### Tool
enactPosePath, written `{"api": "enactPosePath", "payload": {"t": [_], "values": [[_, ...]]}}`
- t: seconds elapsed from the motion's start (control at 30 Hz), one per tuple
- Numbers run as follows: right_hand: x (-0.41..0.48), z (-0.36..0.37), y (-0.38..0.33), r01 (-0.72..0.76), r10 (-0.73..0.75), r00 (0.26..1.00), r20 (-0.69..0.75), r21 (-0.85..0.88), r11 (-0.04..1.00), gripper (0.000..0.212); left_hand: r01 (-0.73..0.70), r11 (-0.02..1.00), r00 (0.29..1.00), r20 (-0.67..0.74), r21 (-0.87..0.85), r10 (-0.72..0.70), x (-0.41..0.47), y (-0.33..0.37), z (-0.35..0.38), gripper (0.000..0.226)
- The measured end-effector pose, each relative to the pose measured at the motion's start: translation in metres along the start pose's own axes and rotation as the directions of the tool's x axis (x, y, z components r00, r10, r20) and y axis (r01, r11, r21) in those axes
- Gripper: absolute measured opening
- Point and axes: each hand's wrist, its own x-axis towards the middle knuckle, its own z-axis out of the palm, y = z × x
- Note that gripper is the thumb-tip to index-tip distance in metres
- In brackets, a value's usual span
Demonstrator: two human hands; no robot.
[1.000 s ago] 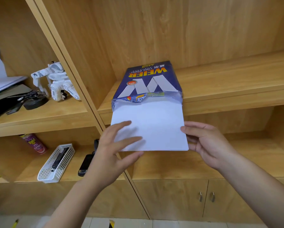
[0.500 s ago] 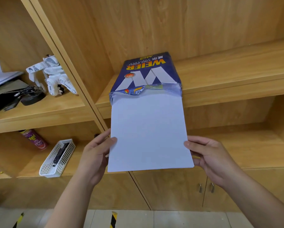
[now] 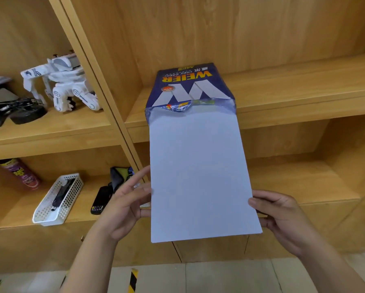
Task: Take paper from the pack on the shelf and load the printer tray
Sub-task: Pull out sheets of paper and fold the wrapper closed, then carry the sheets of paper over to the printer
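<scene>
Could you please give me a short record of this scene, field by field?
pack: blue, torn open, lying on the shelf
paper: white stack, mostly drawn out, far end inside the pack
right hand: holds the paper's right edge, thumb on top
left hand: at the paper's left edge; grip unclear, blurred
left shelves: toy robot, basket, spray can

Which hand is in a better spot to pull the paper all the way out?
Right, probably. The right hand pinches the paper at its edge, thumb on top. The left hand is blurred beside the other edge, and its grip is unclear.
</scene>
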Motion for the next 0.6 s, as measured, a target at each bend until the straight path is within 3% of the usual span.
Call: {"api": "enactPosePath", "payload": {"t": [0.07,0.3,0.47,0.6], "values": [[-0.011,0.000,0.002,-0.008,0.008,1.000,-0.005,-0.005,1.000,0.073,0.013,1.000,0.999,0.051,-0.001,-0.013,-0.002,0.003,-0.004,0.058],[-0.048,0.007,-0.004,-0.080,0.075,0.991,-0.109,-0.041,0.996,0.025,0.092,0.995,0.983,0.165,-0.049,-0.082,-0.019,-0.003,-0.003,0.066],[-0.085,0.014,0.002,-0.106,0.089,0.977,-0.194,-0.080,0.991,0.021,0.104,0.994,0.970,0.221,-0.026,-0.096,-0.042,-0.013,-0.001,0.074],[-0.114,0.024,0.029,-0.148,0.105,0.923,-0.371,-0.089,0.985,0.028,0.098,0.993,0.979,0.173,0.069,-0.109,-0.062,-0.037,0.004,0.075]]}}
